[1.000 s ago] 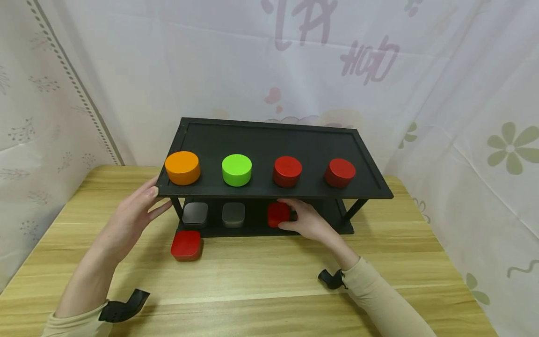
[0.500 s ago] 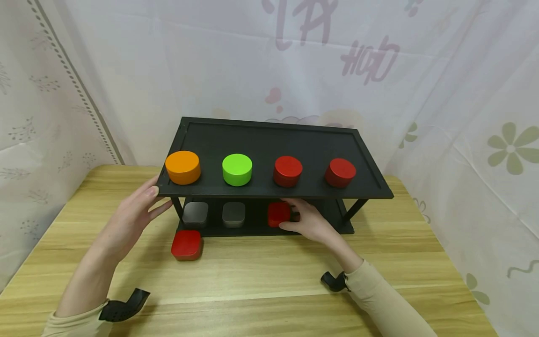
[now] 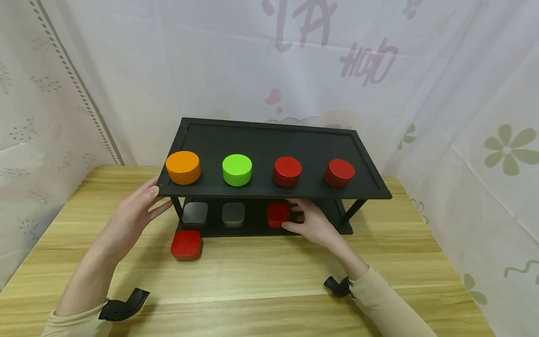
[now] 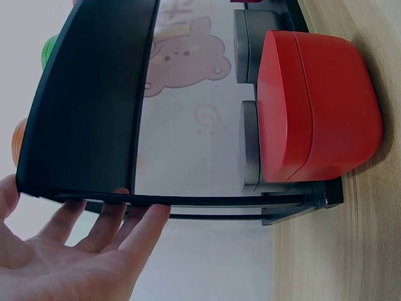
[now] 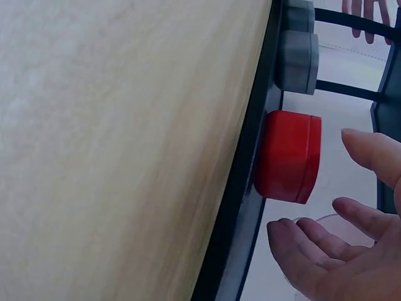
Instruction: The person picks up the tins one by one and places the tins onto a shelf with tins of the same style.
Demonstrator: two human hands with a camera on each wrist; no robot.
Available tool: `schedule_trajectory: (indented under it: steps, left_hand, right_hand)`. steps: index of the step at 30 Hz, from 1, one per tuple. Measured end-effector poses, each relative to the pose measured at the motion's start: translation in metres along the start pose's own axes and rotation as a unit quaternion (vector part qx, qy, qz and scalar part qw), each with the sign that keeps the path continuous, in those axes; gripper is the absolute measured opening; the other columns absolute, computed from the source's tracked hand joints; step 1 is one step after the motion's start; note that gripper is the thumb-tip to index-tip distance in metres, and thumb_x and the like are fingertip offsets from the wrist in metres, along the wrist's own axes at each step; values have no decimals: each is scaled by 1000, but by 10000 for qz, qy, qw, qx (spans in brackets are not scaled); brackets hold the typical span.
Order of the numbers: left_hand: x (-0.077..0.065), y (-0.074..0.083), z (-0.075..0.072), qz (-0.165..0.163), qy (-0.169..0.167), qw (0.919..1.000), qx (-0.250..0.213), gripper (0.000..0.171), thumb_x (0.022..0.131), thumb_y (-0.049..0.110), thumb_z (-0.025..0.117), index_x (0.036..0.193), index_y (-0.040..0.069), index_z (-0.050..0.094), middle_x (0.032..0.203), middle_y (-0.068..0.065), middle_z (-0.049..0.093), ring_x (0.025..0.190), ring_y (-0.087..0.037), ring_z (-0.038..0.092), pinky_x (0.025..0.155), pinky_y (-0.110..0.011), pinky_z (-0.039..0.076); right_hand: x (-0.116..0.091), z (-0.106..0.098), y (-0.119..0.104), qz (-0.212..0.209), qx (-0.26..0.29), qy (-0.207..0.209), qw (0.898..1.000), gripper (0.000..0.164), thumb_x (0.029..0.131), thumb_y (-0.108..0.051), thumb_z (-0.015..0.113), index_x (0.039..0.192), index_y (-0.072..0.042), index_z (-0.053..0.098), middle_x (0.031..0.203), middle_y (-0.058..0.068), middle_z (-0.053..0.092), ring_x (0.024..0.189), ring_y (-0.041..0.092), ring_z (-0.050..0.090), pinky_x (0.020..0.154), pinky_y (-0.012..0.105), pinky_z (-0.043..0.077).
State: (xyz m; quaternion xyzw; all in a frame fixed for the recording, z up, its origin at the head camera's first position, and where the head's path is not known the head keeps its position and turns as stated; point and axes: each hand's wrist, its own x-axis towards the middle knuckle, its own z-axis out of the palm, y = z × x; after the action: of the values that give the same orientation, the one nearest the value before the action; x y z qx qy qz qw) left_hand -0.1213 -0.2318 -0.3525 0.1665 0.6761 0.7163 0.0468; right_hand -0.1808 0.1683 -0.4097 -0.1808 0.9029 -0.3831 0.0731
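Observation:
A two-tier black shelf [image 3: 269, 140] stands on the table. My left hand [image 3: 136, 210] holds its upper left front corner, thumb at the top board's edge and fingers against the side in the left wrist view. A red square lidded box [image 3: 278, 215] sits on the lower tier, right of centre. Just to its right is my right hand [image 3: 311, 222], fingers spread and loosely bent. In the right wrist view a gap shows between those fingers and the red box [image 5: 289, 157]. Two grey square boxes [image 3: 195, 214] sit further left on the same tier.
Another red square box [image 3: 186, 245] lies on the wooden table [image 3: 252, 290] before the shelf's left front. Along the top tier's front stand an orange round box [image 3: 183, 167], a green one [image 3: 237, 170] and two red ones [image 3: 287, 172]. A patterned white cloth [image 3: 236, 61] hangs behind.
My right hand has let go of the red square box on the lower tier and drawn slightly right. The left hand stays at the shelf's corner.

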Motion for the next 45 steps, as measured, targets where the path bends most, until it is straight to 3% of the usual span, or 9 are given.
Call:
schedule_trajectory:
  steps: [17,27,34,40,45]
  left_hand:
    - [0,-1,1,-150,113,9998,113,46,104,22,30,150,16,26,156,1,22,128,4,41,97,-12,44]
    - [-1,-2,0,-112,86,9999,41,46,104,22,30,150,15,26,157,1,21,129,5,40,97,-13,44]
    - [-1,-1,0,-82,67,9999,58,46,104,22,29,150,15,26,157,1,21,129,4,40,98,-13,44]
    - [-2,-1,0,-17,38,10000,53,46,104,21,29,150,15,25,157,2,22,129,4,40,98,-13,44]
    - [-1,-2,-1,61,-41,10000,-10,46,105,19,28,150,14,25,156,2,23,129,3,41,99,-14,43]
  right_hand:
    - [-13,-6,-24,-76,-113,281,9995,66,80,-29,74,139,-20,44,139,3,45,123,24,53,91,38,53]
    - [-15,1,-35,-441,75,180,9988,63,81,-27,74,137,-16,47,136,4,50,121,24,54,92,40,53]
    - [-17,8,-43,-659,177,131,9976,65,80,-25,76,138,-22,47,137,-3,49,119,21,54,91,37,54]
    - [-19,18,-50,-855,340,30,9958,64,80,-26,76,135,-33,46,136,-1,50,118,21,55,91,36,54]
    - [-19,27,-55,-926,383,-67,9949,63,81,-25,75,135,-35,45,135,0,51,117,23,55,92,36,53]
